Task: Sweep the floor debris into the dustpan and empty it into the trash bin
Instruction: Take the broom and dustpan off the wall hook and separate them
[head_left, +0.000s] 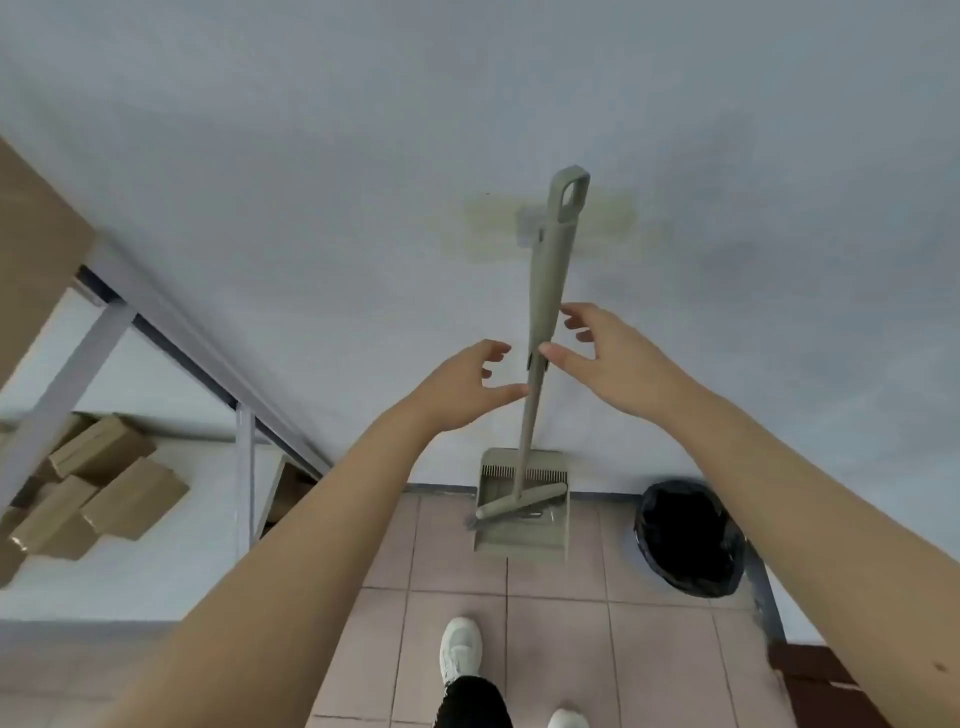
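The left hand (462, 384) and right hand (608, 358), fingers spread and gripping nothing, flank the upright grey-green plastic broom handle (550, 270).

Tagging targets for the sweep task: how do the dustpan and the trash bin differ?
The dustpan is beige and boxy; the trash bin is round with a black liner. The dustpan carries the broom head across it; the trash bin stands alone. Both stand on the tiled floor against the wall.
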